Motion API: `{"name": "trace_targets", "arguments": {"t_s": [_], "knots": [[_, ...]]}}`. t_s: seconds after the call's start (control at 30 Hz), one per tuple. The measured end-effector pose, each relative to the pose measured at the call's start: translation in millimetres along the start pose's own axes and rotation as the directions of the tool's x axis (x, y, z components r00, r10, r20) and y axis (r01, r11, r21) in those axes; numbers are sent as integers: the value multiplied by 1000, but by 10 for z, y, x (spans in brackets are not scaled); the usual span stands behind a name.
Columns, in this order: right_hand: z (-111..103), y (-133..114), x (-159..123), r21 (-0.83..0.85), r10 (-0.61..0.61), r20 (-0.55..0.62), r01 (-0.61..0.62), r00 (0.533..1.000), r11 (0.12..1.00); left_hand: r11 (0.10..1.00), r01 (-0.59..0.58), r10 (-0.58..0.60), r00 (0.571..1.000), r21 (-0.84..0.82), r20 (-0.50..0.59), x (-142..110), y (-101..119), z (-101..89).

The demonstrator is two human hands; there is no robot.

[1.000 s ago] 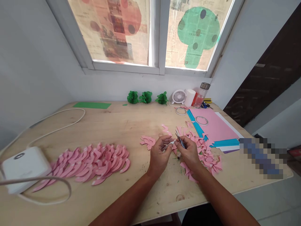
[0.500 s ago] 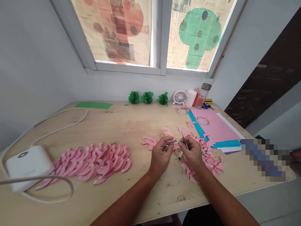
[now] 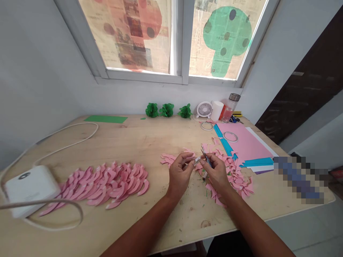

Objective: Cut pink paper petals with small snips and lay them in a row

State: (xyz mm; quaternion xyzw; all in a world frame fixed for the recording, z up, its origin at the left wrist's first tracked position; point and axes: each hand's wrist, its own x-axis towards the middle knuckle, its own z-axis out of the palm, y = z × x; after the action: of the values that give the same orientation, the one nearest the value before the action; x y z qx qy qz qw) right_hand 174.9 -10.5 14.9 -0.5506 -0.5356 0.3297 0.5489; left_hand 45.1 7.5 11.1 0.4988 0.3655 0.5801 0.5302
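Scissors (image 3: pixel 203 153), slim metal, pointing away from curled fingers of right hand (image 3: pixel 217 174) | left hand (image 3: pixel 179 175) pinches small white strip (image 3: pixel 197 160) beside them

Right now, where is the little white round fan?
In the head view, the small white round fan stands at the back of the wooden table, right of centre, between the three green paper shapes and the white cylinder.

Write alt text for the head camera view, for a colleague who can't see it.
Two bare hands work over a wooden table: the right hand holds scissors, the left hand a small paper piece. Pink scraps lie around the right hand, curved pink pieces further left, and three green paper shapes by the wall.
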Motion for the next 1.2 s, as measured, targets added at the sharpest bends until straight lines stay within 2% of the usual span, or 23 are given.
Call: {"name": "trace_targets", "arguments": {"t_s": [0.17, 0.33, 0.6, 0.93, 1.2], "knots": [[-17, 11, 11, 18, 0, -9, 0, 1000, 1000, 1000, -23, 23, 999, 7, -34, 18, 16, -36], [-6, -20, 0, 39, -22, 117, 18, 993, 999, 998, -59, 58, 998, -21, -29, 34, 16, -52], [-12, -42, -12, 0, -3, 166, 3, 986, 1000, 998, -51, 50, 999, -46, -21, 25, 40, -34], [-3, -21, -14, -7, 17, 185, -16, 983, 1000, 999, -19, 19, 1000, -48, -4, 23, 29, -33], [-1, -6, -15, 4, 15, 187, -16, 982, 1000, 999, -45, 45, 999, -4, 20, 5, 11, -44]]}}
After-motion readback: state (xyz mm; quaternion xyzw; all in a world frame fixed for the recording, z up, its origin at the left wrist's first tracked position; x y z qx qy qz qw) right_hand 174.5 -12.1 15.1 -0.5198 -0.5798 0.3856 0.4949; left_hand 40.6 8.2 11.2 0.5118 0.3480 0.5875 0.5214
